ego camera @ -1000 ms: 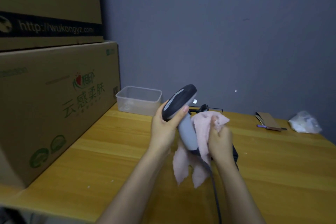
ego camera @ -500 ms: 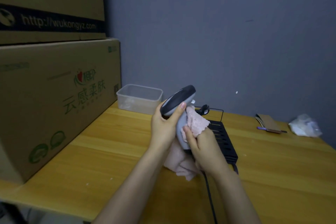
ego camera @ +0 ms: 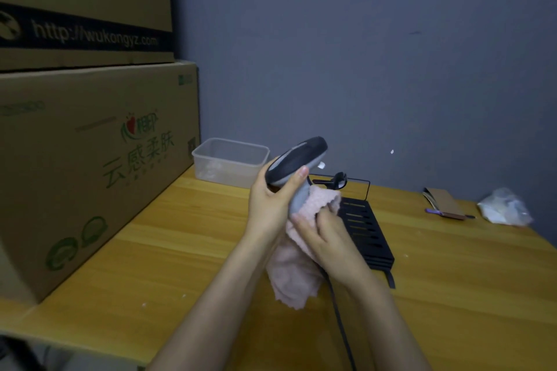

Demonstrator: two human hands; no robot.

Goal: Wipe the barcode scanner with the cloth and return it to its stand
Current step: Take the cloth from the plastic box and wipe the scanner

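Observation:
My left hand (ego camera: pixel 271 205) grips the grey and black barcode scanner (ego camera: pixel 297 161) just under its head, holding it upright above the wooden table (ego camera: pixel 156 253). My right hand (ego camera: pixel 324 235) presses a pink cloth (ego camera: pixel 297 274) around the scanner's grey handle; the cloth's loose end hangs below both hands. The scanner's dark cable (ego camera: pixel 339 319) runs down toward me. Behind the hands lies a black slotted base with a thin wire stand and clip (ego camera: pixel 340 181).
Two large cardboard boxes (ego camera: pixel 90 166) are stacked along the left side of the table. A clear plastic container (ego camera: pixel 230 161) sits at the back by the grey wall. At the far right lie a brown card piece (ego camera: pixel 444 203) and a crumpled plastic bag (ego camera: pixel 505 206).
My right hand has gathered the cloth and slid it down and around the handle, from the upper part near the head to the lower grip. The scanner stays held in my left hand.

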